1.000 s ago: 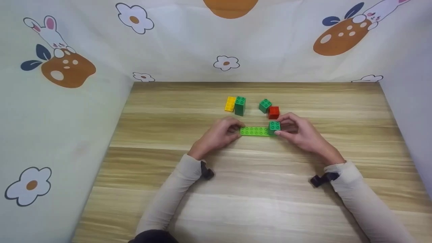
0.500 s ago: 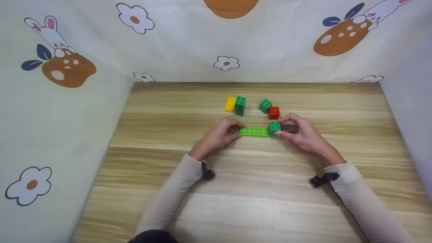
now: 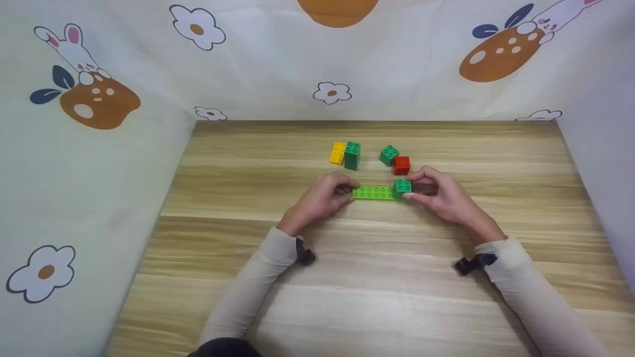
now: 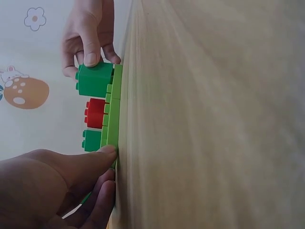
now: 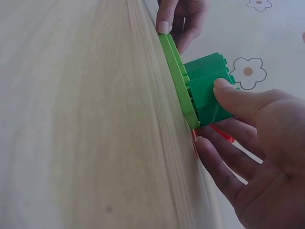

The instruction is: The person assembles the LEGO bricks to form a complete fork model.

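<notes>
A long light green building plate (image 3: 372, 193) lies flat on the table. My left hand (image 3: 325, 197) pinches its left end between thumb and fingers. At the plate's right end, my right hand (image 3: 443, 196) grips a green building block (image 3: 403, 186), thumb on the near side. In the left wrist view that block (image 4: 95, 78) sits over the plate's studs, with a thin dark gap at its base; the right wrist view also shows the gap beside the plate (image 5: 177, 78). Whether the block is fully seated I cannot tell.
Just behind the held block stands a red block (image 3: 402, 165), close to another green block (image 3: 389, 155). Farther left, a tall green block (image 3: 352, 155) stands beside a yellow block (image 3: 338, 152). A patterned cloth wall (image 3: 268, 59) rises at the table's back edge.
</notes>
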Motion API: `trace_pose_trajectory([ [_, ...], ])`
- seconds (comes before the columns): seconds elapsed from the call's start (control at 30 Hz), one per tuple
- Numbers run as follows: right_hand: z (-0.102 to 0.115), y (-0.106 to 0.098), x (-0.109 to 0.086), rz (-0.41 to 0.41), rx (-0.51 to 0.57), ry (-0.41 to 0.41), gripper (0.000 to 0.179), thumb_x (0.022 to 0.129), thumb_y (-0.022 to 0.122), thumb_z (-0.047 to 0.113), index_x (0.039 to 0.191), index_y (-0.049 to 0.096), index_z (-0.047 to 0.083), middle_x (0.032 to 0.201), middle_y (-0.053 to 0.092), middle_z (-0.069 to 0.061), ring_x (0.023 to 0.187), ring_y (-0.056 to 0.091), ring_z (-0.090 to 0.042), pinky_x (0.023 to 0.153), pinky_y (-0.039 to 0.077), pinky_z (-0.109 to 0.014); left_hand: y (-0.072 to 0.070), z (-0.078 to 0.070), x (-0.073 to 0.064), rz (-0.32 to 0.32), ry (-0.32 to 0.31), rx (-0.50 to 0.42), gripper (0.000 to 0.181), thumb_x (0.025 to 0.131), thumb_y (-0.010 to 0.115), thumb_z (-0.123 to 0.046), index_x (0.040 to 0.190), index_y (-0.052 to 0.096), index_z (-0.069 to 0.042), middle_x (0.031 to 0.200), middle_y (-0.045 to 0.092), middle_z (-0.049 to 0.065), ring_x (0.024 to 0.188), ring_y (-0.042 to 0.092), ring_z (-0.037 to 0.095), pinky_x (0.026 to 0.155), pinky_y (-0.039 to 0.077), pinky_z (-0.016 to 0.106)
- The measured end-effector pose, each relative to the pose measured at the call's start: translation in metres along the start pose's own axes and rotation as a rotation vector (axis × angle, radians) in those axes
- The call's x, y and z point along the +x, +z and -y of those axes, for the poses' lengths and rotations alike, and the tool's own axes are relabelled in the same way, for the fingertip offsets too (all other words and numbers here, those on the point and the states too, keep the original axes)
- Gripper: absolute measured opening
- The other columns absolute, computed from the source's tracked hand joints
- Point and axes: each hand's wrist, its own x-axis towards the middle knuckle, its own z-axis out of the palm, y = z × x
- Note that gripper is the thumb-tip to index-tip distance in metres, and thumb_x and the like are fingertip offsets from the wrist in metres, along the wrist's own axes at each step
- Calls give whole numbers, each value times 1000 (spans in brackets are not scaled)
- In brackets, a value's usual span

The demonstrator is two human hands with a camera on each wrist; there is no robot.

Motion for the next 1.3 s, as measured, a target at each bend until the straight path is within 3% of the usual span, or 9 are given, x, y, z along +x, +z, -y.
trace_pose_trajectory([
  [0.8, 3, -2, 2, 27, 20, 25, 32, 90, 89, 13, 116, 72, 5, 129, 78, -15, 118, 77, -35, 101, 63, -42, 2, -1, 1, -20, -16, 17, 30, 97, 80, -6, 127, 78, -6, 125, 78, 10, 109, 75, 19, 98, 63, 31],
  [1.1, 4, -2, 1, 21, 7, 29, 31, 90, 89, 12, 115, 72, 5, 129, 77, -16, 120, 76, -35, 103, 62, -39, 2, -4, 1, -24, -26, 34, 31, 97, 80, -7, 127, 78, -7, 124, 78, 9, 107, 74, 19, 97, 63, 32],
  [1.3, 3, -1, 2, 24, 8, 31, 31, 90, 90, 13, 115, 72, 6, 128, 77, -15, 119, 76, -34, 100, 63, -30, 1, -6, 1, -18, -38, 41, 31, 97, 80, -7, 128, 78, -7, 125, 78, 9, 108, 74, 19, 97, 63, 32],
])
